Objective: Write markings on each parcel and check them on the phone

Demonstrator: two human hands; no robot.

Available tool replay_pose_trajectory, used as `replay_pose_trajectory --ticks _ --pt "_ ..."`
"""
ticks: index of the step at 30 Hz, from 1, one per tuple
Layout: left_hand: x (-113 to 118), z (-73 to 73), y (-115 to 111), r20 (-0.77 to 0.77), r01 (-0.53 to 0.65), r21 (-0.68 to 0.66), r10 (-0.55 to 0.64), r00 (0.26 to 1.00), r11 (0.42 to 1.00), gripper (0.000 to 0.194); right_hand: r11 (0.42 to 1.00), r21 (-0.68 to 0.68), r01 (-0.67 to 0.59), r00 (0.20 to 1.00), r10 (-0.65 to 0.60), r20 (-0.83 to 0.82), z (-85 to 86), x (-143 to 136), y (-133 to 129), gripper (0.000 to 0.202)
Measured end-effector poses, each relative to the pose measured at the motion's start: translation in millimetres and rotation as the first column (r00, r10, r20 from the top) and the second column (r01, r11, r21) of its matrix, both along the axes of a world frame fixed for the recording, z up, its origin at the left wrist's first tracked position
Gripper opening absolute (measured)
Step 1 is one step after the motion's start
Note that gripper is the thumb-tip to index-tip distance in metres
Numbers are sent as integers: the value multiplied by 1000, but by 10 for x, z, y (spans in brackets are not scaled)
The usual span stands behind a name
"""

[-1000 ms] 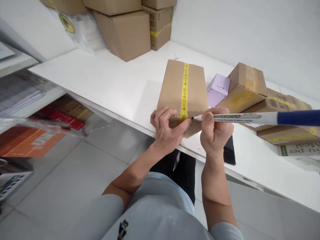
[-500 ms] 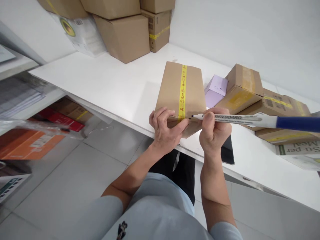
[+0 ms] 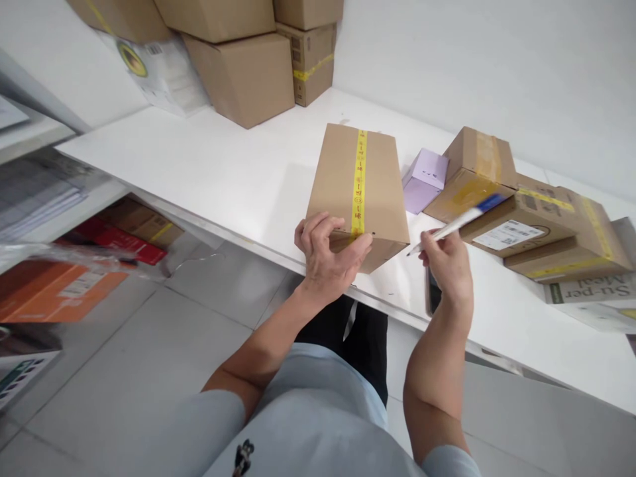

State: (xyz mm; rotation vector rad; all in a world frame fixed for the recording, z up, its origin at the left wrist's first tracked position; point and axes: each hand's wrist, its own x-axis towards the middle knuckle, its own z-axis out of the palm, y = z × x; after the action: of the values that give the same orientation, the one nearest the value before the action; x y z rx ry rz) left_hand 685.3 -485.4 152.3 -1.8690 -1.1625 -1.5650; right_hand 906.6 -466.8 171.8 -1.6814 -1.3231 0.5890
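Fingers of the left hand (image 3: 330, 262) are curled over the near edge of a cardboard carton (image 3: 322, 172), gripping it, thumb stretched out to the right along that same edge! And the carton sits right at the front of the white bench (image 3: 233, 172), yellow printed tape (image 3: 358, 179) running straight down its top, a small dark mark (image 3: 373, 233) showing just by the thumb tip.

Over to the right hand (image 3: 450, 265), fingers closed firmly on a marker pen (image 3: 460, 224), white body, blue end pointing up and away, nib bare and angled down to the left. That nib is just beside the carton's near right corner, apart from it! Below, a dark-screened device (image 3: 434, 295) lies on the bench, partly hidden by the hand and wrist.

Look along the right side: a lilac box (image 3: 424, 182) next to a tape-wrapped carton (image 3: 472, 169), then a labelled carton (image 3: 531, 222) showing its white shipping label, another taped carton (image 3: 571, 245), and a pale box reading "Su-per Meal" (image 3: 591, 291) upside down. Up at the back left, brown cartons (image 3: 243, 76) are stacked beside a white box (image 3: 163, 79); lower left, an orange box (image 3: 59, 291) near a red box (image 3: 119, 238).
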Motion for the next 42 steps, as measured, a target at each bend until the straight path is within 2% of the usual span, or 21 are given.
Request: replay_pose_trajectory --ticks 2,3,5,8,13,16,18,20,21,24,30,33,36,38,39,40,41,42 --pt "9 2 13 0 -2 -1 2 1000 1000 17 965 -261 -24 979 76 188 -154 111 94 36" --pt "13 3 20 -2 -5 -4 5 1000 1000 17 938 -346 2 957 99 274 -219 134 139 38" --pt "18 3 36 -10 -11 -4 11 1000 1000 16 903 -423 74 913 110 394 -317 127 218 43" --pt "16 -1 51 -20 -11 0 11 1000 1000 15 886 -443 138 887 88 454 -377 58 284 47" --pt "13 -4 67 -20 -17 1 17 1000 1000 12 853 -480 205 865 71 496 -327 -11 236 44" --pt "19 -1 89 -21 -15 12 15 1000 1000 12 853 -456 254 855 22 518 -286 31 70 51" --pt "22 -3 106 -17 -9 19 9 1000 1000 14 858 -376 350 820 -87 565 -290 101 -104 58" --pt "23 -12 121 -15 -2 18 2 1000 1000 16 831 -330 447 780 -182 599 -329 195 -302 75" --pt "24 -19 127 -14 2 13 -1 1000 1000 16 808 -349 474 775 -194 602 -357 244 -399 86" --pt "26 -43 150 -2 20 16 -20 1000 1000 15 751 -471 462 803 -128 583 -437 363 -618 103" --pt "-19 -25 158 -1 89 54 -89 996 995 23 776 -503 382 816 -28 577 -404 394 -680 99" --pt "-82 -12 41 43 137 126 -143 989 983 26 769 -490 411 835 -102 540 -356 425 -667 106" --pt "-101 -78 -179 90 233 146 -247 965 962 24 785 -470 404 891 -222 395 -342 515 -727 110" --pt "-56 -171 -342 137 380 30 -381 915 924 21 815 -441 375 925 -300 233 -340 549 -820 110" --pt "-16 -225 -416 186 464 -67 -446 876 883 18 835 -418 358 933 -331 140 -337 538 -880 109" --pt "32 -277 -482 258 541 -181 -491 832 821 15 858 -383 342 934 -353 43 -331 501 -946 108" --pt "87 -323 -538 353 610 -301 -508 786 733 14 884 -334 328 929 -365 -53 -323 436 -1017 107" --pt "144 -358 -584 465 677 -408 -498 732 613 18 909 -270 316 921 -362 -142 -314 345 -1087 106"
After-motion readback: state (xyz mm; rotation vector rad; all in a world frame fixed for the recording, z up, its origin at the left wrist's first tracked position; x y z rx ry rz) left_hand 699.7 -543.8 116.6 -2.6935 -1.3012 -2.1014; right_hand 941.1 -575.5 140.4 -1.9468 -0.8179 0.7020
